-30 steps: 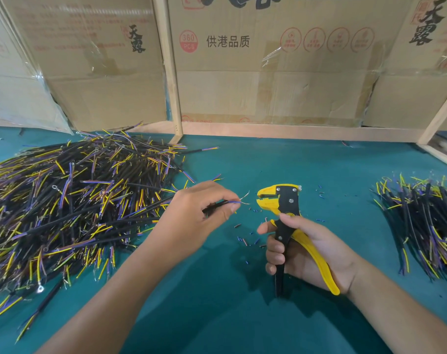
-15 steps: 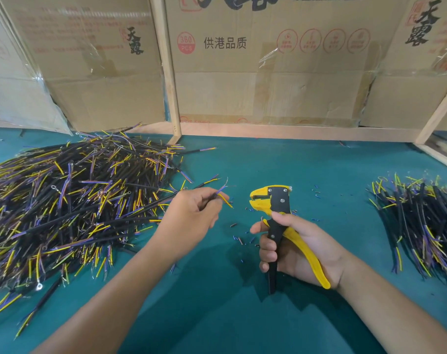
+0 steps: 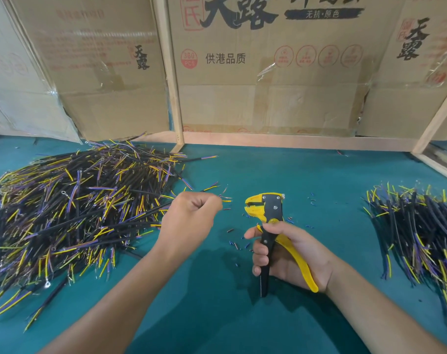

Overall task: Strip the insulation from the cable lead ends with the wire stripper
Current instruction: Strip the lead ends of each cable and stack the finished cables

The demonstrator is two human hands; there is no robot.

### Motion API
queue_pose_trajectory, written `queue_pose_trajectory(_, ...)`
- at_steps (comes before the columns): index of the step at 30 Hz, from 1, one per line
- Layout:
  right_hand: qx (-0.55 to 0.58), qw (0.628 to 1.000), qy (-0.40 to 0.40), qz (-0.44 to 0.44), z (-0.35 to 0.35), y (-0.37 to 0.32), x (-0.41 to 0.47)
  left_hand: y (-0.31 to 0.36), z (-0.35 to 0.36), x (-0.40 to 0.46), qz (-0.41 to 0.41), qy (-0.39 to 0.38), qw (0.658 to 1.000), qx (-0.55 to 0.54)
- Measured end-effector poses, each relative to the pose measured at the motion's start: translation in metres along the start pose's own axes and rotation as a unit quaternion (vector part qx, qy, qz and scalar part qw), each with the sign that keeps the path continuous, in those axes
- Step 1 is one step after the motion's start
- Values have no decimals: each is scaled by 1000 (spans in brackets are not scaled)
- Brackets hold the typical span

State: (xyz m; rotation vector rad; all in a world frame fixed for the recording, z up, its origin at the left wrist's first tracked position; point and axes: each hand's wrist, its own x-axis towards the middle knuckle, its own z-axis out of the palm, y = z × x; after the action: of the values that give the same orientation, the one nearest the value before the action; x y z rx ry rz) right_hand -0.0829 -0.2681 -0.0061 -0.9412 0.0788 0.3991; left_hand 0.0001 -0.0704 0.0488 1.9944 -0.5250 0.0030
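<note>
My left hand (image 3: 191, 218) grips a black cable, fingers curled round it. The cable's yellow and purple lead ends (image 3: 223, 196) stick out to the right of the fist, and its black length runs back left over the pile. My right hand (image 3: 286, 254) holds the yellow-and-black wire stripper (image 3: 267, 215) upright by its handles. Its jaws point left, a short gap away from the lead ends. The handles are spread apart.
A large pile of black cables with yellow and purple leads (image 3: 71, 213) covers the left of the teal table (image 3: 217, 315). A smaller pile (image 3: 421, 231) lies at the right. Small insulation scraps (image 3: 233, 244) dot the table between my hands. Cardboard boxes (image 3: 268, 72) stand behind.
My left hand has turned and closed into a fist round the cable, and the lead ends now point right toward the stripper jaws. The stripper has stayed upright in my right hand.
</note>
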Motion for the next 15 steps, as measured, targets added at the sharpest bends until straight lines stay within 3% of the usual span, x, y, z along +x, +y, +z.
queue_pose_trajectory(5,-1,1000,-12,-5,-2,1,-1,7,9,-7,26,-8,993,114)
queue_pose_trajectory(7,0,1000,-14,-6,-2,1,-1,11,11,-5,41,-11,994,97)
queue_pose_trajectory(12,12,1000,6,5,0,0,-1,43,9,9,22,-76,993,-83)
queue_pose_trajectory(15,15,999,31,9,1,0,0,68,17,16,2,-154,953,-260)
